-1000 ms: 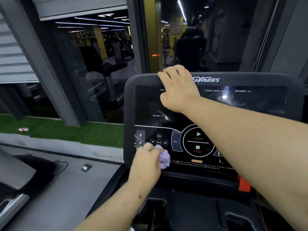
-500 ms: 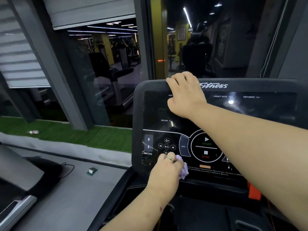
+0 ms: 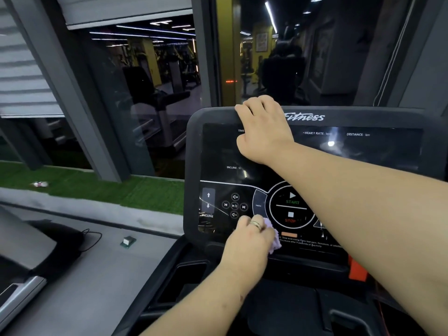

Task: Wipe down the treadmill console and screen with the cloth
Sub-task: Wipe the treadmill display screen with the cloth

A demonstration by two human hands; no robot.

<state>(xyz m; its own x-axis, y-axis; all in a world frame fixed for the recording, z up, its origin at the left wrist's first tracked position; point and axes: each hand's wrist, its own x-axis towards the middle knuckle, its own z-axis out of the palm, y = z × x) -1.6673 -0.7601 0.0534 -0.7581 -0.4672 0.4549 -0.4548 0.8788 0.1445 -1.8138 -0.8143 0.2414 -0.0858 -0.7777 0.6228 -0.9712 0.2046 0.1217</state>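
The dark treadmill console (image 3: 194, 151) fills the right half of the view, with its black screen (image 3: 363, 151) across the top and the START and STOP buttons lower down. My left hand (image 3: 247, 241), a ring on one finger, grips a crumpled lilac cloth (image 3: 272, 235) and presses it against the panel's lower edge, just left of the STOP button. My right hand (image 3: 263, 129) curls over the console's top rim beside the Fitness logo, the forearm crossing the screen.
A red-orange safety clip (image 3: 356, 270) sits below the panel at the right. Cup-holder recesses (image 3: 184, 275) lie under the console. A window (image 3: 150, 93) and a green turf strip (image 3: 97, 190) are at the left, and another machine's base (image 3: 26, 258) with a cable at the lower left.
My left hand with the cloth has slid rightward and a little down along the lower part of the panel, from by the media buttons toward the STOP button. The right hand has stayed on the top rim.
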